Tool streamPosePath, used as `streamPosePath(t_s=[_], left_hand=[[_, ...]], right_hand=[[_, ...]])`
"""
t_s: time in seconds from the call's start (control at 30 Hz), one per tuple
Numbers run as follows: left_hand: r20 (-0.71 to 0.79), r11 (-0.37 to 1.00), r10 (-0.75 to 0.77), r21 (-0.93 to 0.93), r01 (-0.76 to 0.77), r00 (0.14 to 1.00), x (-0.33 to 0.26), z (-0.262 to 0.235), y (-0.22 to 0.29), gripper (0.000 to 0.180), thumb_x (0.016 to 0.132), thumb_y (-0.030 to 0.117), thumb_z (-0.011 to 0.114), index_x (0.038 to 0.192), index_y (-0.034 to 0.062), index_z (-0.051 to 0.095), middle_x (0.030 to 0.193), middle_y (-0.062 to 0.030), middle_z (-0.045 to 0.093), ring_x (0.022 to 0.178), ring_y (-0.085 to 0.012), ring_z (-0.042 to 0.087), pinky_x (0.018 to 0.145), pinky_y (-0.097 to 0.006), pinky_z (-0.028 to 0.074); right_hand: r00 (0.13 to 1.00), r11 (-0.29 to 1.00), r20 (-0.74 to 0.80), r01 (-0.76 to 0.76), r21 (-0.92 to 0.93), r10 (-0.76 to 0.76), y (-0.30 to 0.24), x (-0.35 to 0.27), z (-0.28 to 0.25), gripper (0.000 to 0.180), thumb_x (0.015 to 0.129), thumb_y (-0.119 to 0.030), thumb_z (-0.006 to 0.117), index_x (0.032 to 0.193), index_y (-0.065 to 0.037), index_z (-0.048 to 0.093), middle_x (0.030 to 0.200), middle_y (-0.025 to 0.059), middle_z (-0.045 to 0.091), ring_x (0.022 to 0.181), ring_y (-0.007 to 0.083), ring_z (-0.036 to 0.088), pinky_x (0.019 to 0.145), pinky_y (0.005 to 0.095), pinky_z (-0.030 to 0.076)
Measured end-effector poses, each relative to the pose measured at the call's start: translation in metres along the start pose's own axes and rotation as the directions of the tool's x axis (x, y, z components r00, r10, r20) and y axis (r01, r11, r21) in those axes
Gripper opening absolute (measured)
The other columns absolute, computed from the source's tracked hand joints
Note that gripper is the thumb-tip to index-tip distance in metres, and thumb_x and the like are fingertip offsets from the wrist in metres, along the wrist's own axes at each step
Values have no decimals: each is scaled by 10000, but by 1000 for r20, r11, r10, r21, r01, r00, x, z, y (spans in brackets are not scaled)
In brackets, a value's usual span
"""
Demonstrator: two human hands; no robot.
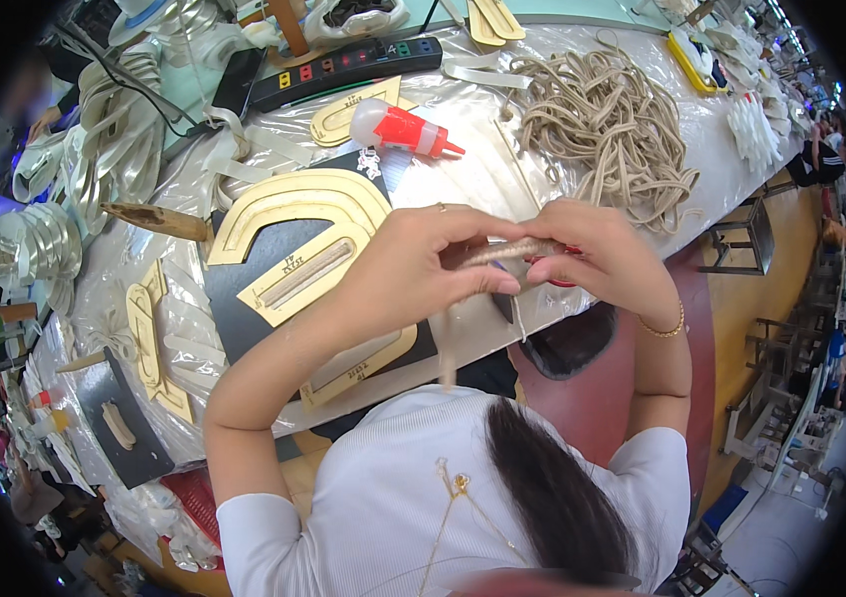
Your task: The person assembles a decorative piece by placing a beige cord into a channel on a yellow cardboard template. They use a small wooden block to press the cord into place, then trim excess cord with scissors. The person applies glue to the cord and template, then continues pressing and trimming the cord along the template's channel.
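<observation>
Between my two hands, above the table's near edge, a beige cord is held stretched sideways. My left hand pinches it with thumb and fingers, and one length hangs down below. On the other side my right hand is closed on the same cord, fingers bent over it. A red object partly hidden behind the right hand cannot be made out. Left of my hands, cream templates with slots lie on a black board; beige cord lies in one slot.
A tangled pile of beige cord lies at the far right. Beyond my hands are a red-and-clear squeeze bottle and a black power strip. A pointed wooden stick, white strip rolls and a small dark board are at left.
</observation>
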State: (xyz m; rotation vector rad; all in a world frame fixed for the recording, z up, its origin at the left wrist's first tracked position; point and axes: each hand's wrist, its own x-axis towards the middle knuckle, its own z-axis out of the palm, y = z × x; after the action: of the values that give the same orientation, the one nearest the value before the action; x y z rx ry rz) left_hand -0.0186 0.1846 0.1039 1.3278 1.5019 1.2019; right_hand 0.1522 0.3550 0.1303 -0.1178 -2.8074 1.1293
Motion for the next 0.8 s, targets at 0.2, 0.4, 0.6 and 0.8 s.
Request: streamPosePath(t_s=[0.2,0.4,0.6,0.8], left_hand=[[-95,998,-66,-25,64,993,-24,-1,16,223,833,128,820,1030,33,780,789,-63,716,594,-66,576,552,-237,449],[-57,970,-241,-20,241,969,-66,-33,12,146,862,91,792,984,10,793,751,-59,739,624,-57,623,553,-211,483],[-77,823,-548,-228,520,833,-106,-59,4,163,850,56,798,987,-32,783,770,-67,738,602,-63,630,536,-207,478],[-104,751,-619,-366,549,778,-141,-65,-12,181,845,38,790,992,-64,767,794,-106,745,653,-115,703,615,-213,557]], right_hand=[[997,993,53,51,105,-57,-12,0,6,172,899,-195,720,969,-39,738,767,94,654,729,277,643,649,369,488],[983,971,183,-52,233,9,-1,-8,-4,156,895,-169,731,926,-17,744,735,105,673,653,243,661,593,334,490],[959,946,249,-200,256,136,22,-16,-19,151,890,-123,722,898,26,749,703,80,667,620,155,632,577,295,467],[921,930,326,-294,222,213,52,-21,-24,166,922,-135,710,930,27,746,709,67,672,627,106,572,593,267,449]])
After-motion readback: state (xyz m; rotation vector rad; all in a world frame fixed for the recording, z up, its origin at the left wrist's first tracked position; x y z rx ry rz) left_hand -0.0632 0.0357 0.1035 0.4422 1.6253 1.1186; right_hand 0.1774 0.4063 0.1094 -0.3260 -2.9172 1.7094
